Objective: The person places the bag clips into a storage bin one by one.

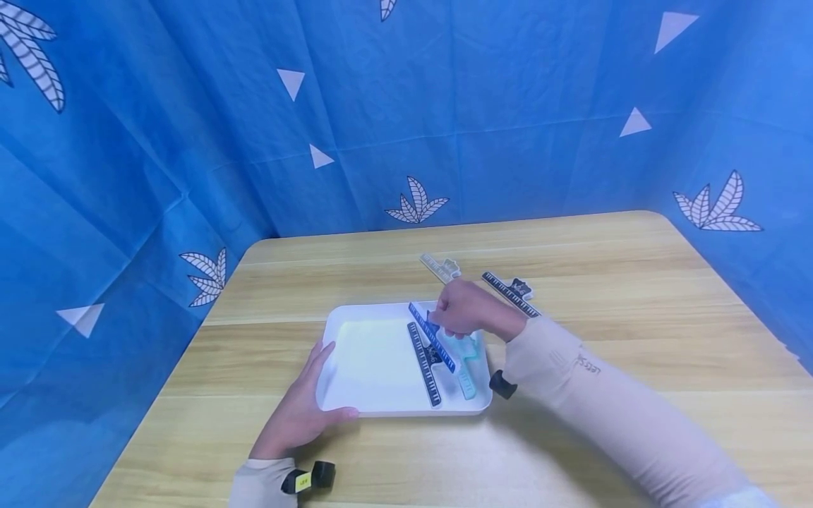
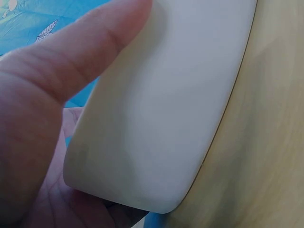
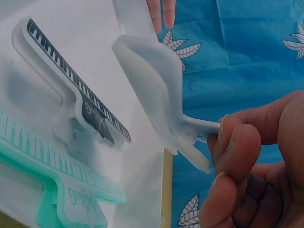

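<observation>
We see the blue clip [image 1: 433,339] over the right-hand part of the white tray [image 1: 368,360], its small lever pinched between the fingers and thumb of the right hand [image 1: 462,308]. We judge it light, in stiff, smooth plastic that may slip a little, with a springy hinge; the lever is the sound place to take hold, though the long bar could swivel in so narrow a pinch. The left hand [image 1: 301,406] grasps the tray's near left corner, its fingers round the wall. We take the tray for rigid and light, apt to slide on the bench [image 1: 603,282] unless steadied.

We count one tray and five clips: the blue one held, a black clip [image 1: 423,363] and a mint clip [image 1: 466,381] lying in the tray, and a second black clip [image 1: 510,293] and what seems a grey clip [image 1: 436,268], partly hidden, beyond it.
</observation>
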`<control>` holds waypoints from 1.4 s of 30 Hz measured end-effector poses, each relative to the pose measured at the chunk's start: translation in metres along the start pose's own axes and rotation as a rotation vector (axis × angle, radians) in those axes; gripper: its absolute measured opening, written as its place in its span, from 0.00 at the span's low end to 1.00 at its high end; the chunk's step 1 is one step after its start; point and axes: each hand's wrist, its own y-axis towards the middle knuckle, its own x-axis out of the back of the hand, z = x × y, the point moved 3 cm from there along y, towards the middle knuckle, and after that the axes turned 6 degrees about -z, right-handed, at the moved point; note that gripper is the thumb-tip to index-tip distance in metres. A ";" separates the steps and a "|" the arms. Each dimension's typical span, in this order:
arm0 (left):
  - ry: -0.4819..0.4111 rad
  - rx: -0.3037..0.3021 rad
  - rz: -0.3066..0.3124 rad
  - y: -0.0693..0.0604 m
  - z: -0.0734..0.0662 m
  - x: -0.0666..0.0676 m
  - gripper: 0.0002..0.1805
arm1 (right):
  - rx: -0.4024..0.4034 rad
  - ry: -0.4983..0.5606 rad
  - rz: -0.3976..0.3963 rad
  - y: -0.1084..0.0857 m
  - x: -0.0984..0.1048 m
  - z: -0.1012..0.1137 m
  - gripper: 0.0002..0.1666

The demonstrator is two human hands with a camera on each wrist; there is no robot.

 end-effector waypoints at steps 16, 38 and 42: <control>-0.003 0.019 0.012 0.000 0.000 0.000 0.63 | -0.008 -0.029 0.005 0.002 -0.007 0.005 0.16; -0.004 0.005 0.003 0.000 0.000 0.000 0.63 | -0.038 -0.019 0.058 0.007 -0.018 0.013 0.19; -0.012 -0.005 -0.001 -0.001 0.001 0.000 0.64 | -0.036 -0.029 0.064 0.008 -0.020 0.015 0.21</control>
